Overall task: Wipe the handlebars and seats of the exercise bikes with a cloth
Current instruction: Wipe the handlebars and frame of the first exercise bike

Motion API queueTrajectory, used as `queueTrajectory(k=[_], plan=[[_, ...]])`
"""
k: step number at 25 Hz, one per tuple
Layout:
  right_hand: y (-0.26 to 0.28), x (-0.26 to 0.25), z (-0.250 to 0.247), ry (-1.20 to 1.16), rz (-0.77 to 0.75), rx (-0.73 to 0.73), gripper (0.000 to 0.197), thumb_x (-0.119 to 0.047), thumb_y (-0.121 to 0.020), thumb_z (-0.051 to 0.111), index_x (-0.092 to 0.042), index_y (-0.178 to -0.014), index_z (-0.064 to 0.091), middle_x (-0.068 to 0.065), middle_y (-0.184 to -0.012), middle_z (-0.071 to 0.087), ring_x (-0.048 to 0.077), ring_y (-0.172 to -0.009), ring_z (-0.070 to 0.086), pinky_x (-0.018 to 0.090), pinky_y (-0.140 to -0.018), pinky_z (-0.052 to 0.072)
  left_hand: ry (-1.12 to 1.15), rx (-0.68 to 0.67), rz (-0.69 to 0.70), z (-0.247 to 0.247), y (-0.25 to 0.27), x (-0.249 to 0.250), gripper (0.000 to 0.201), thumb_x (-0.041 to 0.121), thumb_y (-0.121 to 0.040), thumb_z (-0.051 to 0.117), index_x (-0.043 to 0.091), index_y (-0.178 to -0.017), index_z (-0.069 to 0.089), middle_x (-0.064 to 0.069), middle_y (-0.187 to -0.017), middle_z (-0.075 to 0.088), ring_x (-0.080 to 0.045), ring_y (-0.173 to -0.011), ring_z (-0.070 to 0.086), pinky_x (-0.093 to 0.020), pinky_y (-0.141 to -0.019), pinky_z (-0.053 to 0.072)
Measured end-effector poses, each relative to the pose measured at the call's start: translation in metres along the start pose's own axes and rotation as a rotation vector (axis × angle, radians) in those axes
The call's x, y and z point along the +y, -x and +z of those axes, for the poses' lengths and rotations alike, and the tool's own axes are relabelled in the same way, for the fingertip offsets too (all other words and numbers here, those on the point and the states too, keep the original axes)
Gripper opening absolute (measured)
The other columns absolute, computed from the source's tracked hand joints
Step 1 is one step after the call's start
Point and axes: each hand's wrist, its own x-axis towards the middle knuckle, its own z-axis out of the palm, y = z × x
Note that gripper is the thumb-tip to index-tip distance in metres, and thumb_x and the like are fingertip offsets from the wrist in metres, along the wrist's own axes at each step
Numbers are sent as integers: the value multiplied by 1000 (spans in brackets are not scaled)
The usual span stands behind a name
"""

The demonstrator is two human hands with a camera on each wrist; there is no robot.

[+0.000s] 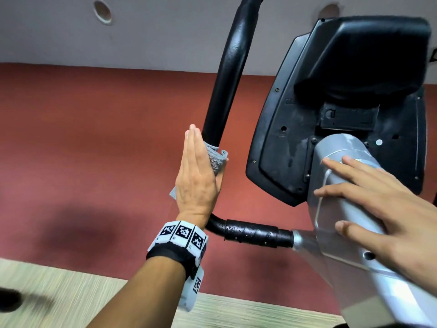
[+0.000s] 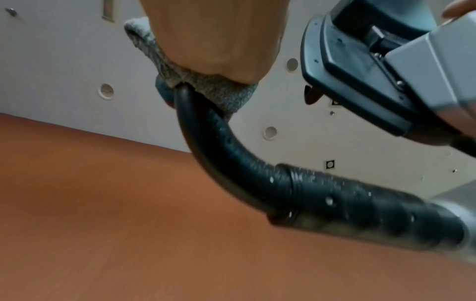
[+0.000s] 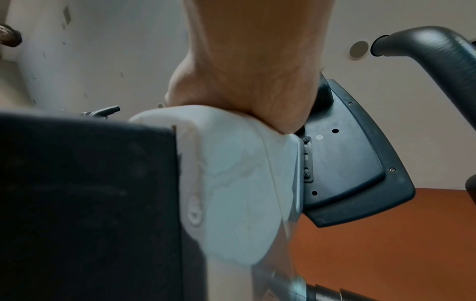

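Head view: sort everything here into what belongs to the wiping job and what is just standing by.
Belongs to the job:
- left hand, pressing the cloth to the bar
- grey cloth
- black handlebar, beaded with droplets lower down

Just there:
- right hand, flat on the silver column
- black console back
- red floor

Handlebar [image 1: 227,74]: left of console [image 1: 343,110]
Cloth [image 1: 216,159]: between left hand [image 1: 198,176] and handlebar
Right hand [image 1: 387,209]: on the post [image 1: 350,185], below console
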Motion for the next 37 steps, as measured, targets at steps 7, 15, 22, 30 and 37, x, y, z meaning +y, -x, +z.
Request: queueTrajectory(k=[7,15,22,30,37], plan=[[2,-4,-1,-21,2,4,48,-60,-80,46,-64,-127,47,-39,-160,20,-7,-153,7,39,-119,17,72,-46,-130,-4,19,2,80,34,-101,58,1,-158,13,-22,-164,24,-32,-154,25,-51,-118,37],[-3,8,1,5,-26,-4,47,-60,-77,50,-63,-124,53,-38,-158,26,-4,-153,12,38,-117,17,148,21,-265,7,48,-6,81,26,-100,66,0,-158,15,-21,-163,28,-33,-152,28,-48,-117,39],[-5,1,-3,-15,-10,-35,45,-61,-76,50,-63,-121,53,-38,-158,24,-5,-153,10,36,-119,15,315,-122,-596,-6,88,15,80,19,-104,54,3,-161,0,-17,-170,4,-24,-158,6,-41,-127,18],[-1,-4,-7,-54,9,-41,46,-60,-75,52,-58,-122,55,-41,-157,24,-11,-150,8,27,-117,12,13,-563,195,-11,112,24,72,16,-95,60,-2,-156,28,-19,-166,24,-28,-157,14,-41,-128,11],[-1,-8,-7,-64,18,-45,47,-63,-73,50,-60,-119,56,-39,-157,26,-12,-150,9,25,-117,12,-51,-707,343,-2,111,14,64,45,-105,36,-3,-146,45,-19,-145,54,-34,-132,53,-43,-118,34]])
